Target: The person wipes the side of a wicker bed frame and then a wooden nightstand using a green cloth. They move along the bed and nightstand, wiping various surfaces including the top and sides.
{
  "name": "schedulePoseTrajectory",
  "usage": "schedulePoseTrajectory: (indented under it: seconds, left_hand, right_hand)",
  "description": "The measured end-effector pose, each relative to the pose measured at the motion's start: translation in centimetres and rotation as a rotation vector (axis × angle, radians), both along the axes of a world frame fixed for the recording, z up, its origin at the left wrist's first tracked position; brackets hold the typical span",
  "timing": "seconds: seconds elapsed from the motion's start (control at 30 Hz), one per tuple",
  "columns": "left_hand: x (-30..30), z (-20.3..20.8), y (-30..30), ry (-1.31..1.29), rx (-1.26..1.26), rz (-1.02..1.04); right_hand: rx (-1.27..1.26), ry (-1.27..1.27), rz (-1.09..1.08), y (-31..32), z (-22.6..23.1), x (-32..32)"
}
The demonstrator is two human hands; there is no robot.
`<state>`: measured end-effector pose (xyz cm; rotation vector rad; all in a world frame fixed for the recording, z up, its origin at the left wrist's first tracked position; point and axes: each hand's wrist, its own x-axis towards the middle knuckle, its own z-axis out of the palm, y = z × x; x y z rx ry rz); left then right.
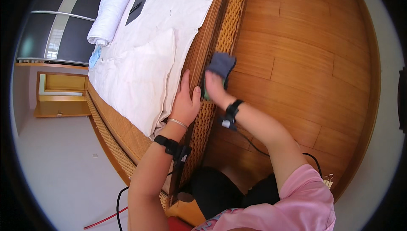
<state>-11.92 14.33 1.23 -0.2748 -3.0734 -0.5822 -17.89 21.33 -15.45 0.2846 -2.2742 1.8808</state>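
My right hand (215, 87) is closed round a dark grey-blue cloth (221, 63), pressing it to the woven side of the bed frame (229, 23). A bit of green shows beneath that hand, and its fingers are partly hidden and blurred. Resting on the wooden top edge of the frame, my left hand (185, 102) lies with thumb and fingers apart, holding nothing. Right beside it are the folded layers of a white sheet (140, 74) on the bed.
A rolled white quilt (112, 8) and a dark flat panel (139, 6) lie on the bed. Brown plank flooring (296, 70) runs along its right side to a wall. Dark cabinet doors (38, 38) stand at the far left. Black cables (254, 146) trail from my wrist straps.
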Motion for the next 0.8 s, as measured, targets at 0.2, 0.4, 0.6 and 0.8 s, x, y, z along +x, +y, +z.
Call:
schedulePoseTrajectory:
  seconds: [0.2,0.4,0.6,0.8]
  left_hand:
    - [-0.1,-0.1,0.6,-0.004,0.041,0.019]
    - [-2.2,-0.3,2.8,-0.002,0.060,-0.028]
    - [-0.5,0.4,1.3,-0.029,0.045,0.034]
    - [-0.9,0.0,1.3,0.004,0.033,-0.004]
  right_hand:
    - [-0.261,-0.284,-0.101,1.7,-1.9,-6.1]
    - [0.334,-0.014,0.050,-1.5,-7.7,6.8]
    - [-0.325,-0.445,0.211,-3.3,-3.8,17.6]
    - [0.327,-0.229,0.028,-1.5,-8.7,4.3]
